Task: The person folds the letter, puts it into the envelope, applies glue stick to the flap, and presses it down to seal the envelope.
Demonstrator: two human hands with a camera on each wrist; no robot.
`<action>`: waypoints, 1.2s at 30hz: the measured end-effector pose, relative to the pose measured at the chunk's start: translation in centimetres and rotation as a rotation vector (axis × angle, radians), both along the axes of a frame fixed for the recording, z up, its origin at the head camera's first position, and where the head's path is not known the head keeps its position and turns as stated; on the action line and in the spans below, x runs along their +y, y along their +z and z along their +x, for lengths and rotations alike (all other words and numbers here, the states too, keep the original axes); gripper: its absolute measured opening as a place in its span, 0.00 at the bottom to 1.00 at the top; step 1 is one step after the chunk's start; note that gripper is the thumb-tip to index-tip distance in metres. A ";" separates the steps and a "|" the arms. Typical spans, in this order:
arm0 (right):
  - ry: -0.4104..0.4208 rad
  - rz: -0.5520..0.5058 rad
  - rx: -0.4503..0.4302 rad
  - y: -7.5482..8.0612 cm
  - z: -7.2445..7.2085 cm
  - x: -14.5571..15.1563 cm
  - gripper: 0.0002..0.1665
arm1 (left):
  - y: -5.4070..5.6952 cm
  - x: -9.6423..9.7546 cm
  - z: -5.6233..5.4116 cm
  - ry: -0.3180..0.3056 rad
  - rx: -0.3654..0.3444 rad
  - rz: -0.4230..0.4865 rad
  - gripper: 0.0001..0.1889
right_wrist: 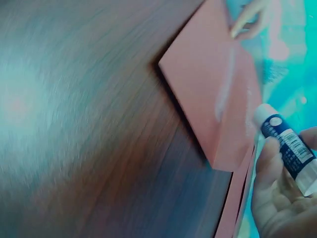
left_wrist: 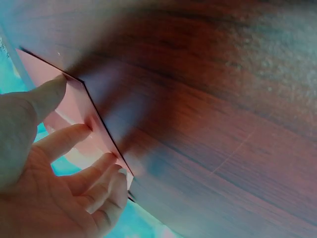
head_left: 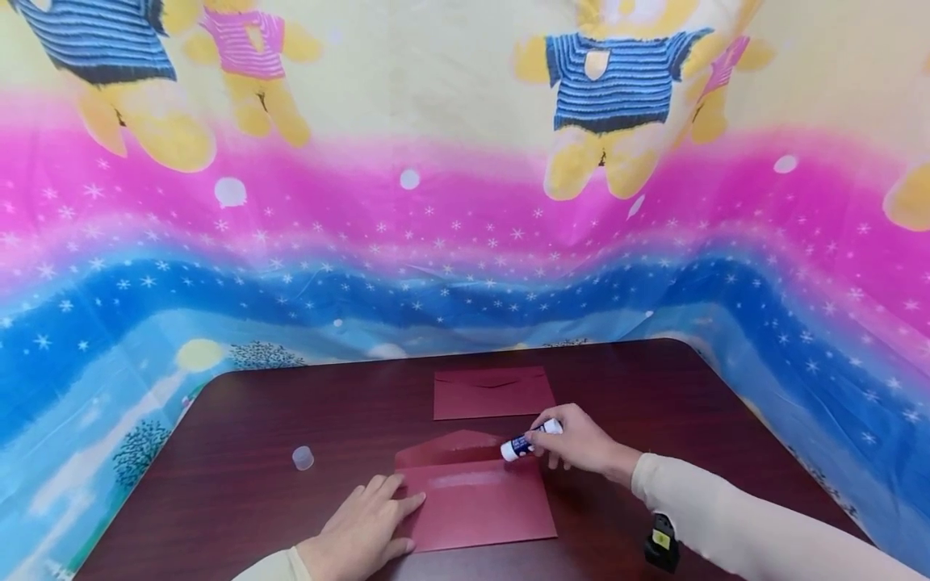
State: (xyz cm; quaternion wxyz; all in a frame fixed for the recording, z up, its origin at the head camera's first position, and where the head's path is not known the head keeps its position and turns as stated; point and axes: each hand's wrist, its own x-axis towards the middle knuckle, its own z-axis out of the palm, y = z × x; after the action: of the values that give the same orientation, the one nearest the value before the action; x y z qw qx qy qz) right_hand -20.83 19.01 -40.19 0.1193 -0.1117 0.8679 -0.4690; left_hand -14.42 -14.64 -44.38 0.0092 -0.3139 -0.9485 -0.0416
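Observation:
A dark red envelope [head_left: 483, 512] lies on the table with its flap [head_left: 454, 448] unfolded away from the person. Pale glue streaks show on the flap and on the body just below the fold. My left hand [head_left: 366, 520] rests on the envelope's left edge with its fingers spread; the left wrist view shows the fingertips pressing on the paper [left_wrist: 74, 106]. In my right hand [head_left: 581, 440] is a glue stick [head_left: 530, 440], pinched between thumb and fingers, white end tilted down near the flap's right side. The right wrist view shows the stick's barcode label [right_wrist: 292, 144].
A second red envelope [head_left: 494, 395], its flap folded down, lies farther back. A small translucent cap [head_left: 303, 458] stands to the left on the dark wooden table [head_left: 240, 420]. Behind the table hangs a printed curtain [head_left: 450, 202]. A black device [head_left: 661, 542] is at the right wrist.

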 end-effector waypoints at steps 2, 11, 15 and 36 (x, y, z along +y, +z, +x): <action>-0.024 -0.080 -0.049 0.2 0.1 0.2 0.19 | 0.1 -0.1 -0.2 -0.019 0.033 0.015 0.28; 0.029 -0.399 -0.251 0.5 1.4 -0.3 0.28 | 0.8 0.0 -0.9 -0.015 0.044 0.172 0.21; 0.048 -0.509 -0.293 1.0 2.1 -1.2 0.29 | 2.6 1.3 -1.3 0.058 -0.098 0.372 0.20; 0.256 -0.799 -0.324 1.8 4.3 -5.2 0.17 | 7.7 7.5 -1.1 0.203 -0.598 1.366 0.18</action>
State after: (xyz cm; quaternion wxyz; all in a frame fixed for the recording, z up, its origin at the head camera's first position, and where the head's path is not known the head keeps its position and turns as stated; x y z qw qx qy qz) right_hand -16.54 13.85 -38.44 0.2584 -0.1807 0.5679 -0.7603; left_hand -15.56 -7.14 -36.67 -0.0521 -0.1247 -0.6981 -0.7032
